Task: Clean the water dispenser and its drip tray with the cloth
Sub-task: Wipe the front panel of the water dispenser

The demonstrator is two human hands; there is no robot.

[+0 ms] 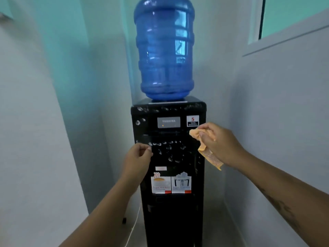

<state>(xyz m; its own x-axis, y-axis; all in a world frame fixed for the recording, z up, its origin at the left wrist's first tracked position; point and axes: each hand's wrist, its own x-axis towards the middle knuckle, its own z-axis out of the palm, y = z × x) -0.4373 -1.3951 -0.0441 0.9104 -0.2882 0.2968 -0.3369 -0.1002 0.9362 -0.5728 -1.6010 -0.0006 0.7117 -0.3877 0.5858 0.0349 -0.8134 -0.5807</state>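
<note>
Grips a bunched orange cloth (195, 133) in the curled fingers of the right hand (219, 140), just before the upper right of the black water dispenser (170, 211); holds the left hand (138, 159) at its left edge, fingers curled in, thumb meeting forefinger. Cannot make out the drip tray in the dark front. Blue bottle (164, 50) on top, white smears (170, 151) across the panel, pale walls (277, 122) close on both sides.
</note>
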